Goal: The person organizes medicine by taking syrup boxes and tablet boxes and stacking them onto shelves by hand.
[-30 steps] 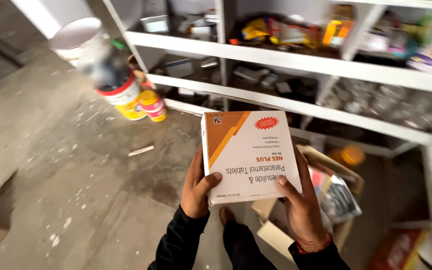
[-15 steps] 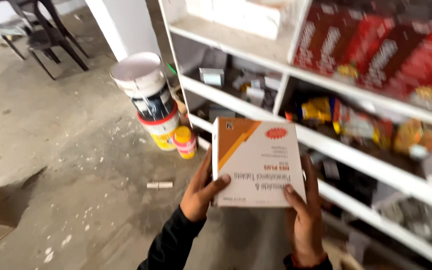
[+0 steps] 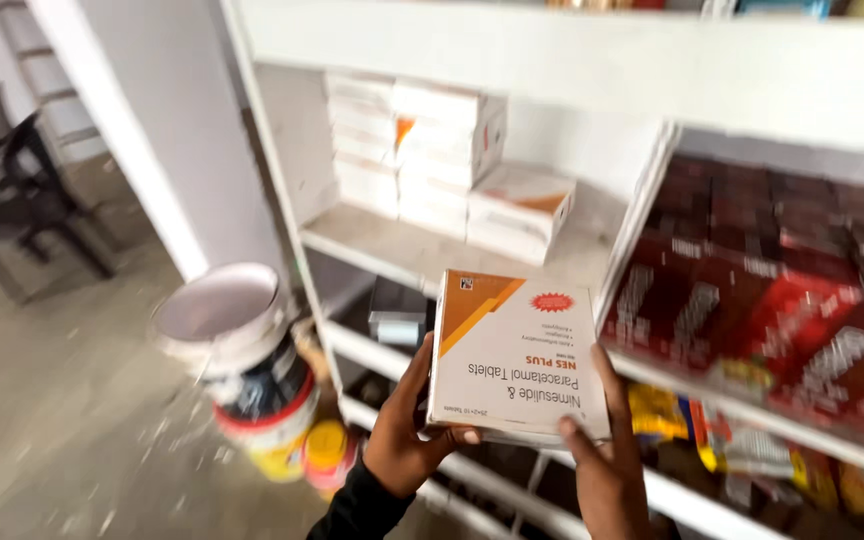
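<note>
— Gripping what?
— Both hands are clasping the white-and-orange carton (image 3: pixel 517 355): left hand (image 3: pixel 407 440) on its left edge, right hand (image 3: pixel 602 465) at its lower right corner.
— Where's it sitting?
— Hovering before the shelf's (image 3: pixel 392 250) front edge, below the stacked cartons (image 3: pixel 422 150).

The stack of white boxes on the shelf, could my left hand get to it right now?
Probably not yet: the left hand grips the white and orange box together with the right hand. The stack of white boxes sits unobstructed on the open shelf.
</note>
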